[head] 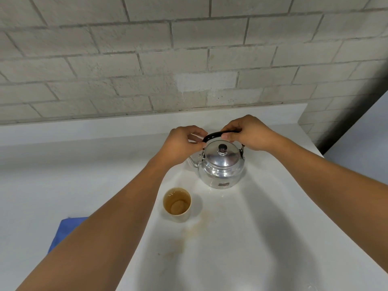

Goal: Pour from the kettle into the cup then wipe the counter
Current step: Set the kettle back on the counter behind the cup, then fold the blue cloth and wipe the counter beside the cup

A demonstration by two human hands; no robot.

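Note:
A shiny metal kettle [221, 168] with a dark lid knob stands on the white counter [262, 238], its spout pointing left. Its black handle [214, 135] arches over the lid. My left hand [182, 144] pinches the handle's left end and my right hand [249, 133] grips its right end. A beige paper cup [177, 203] holding brownish liquid stands in front of the kettle, slightly left. A faint brown spill [189, 234] stains the counter just in front of the cup. A blue cloth [63, 232] lies at the left, partly hidden by my left forearm.
A grey brick wall [147, 59] rises behind the counter's raised back ledge. The counter ends at the right, where a dark gap [346, 122] and another white surface show.

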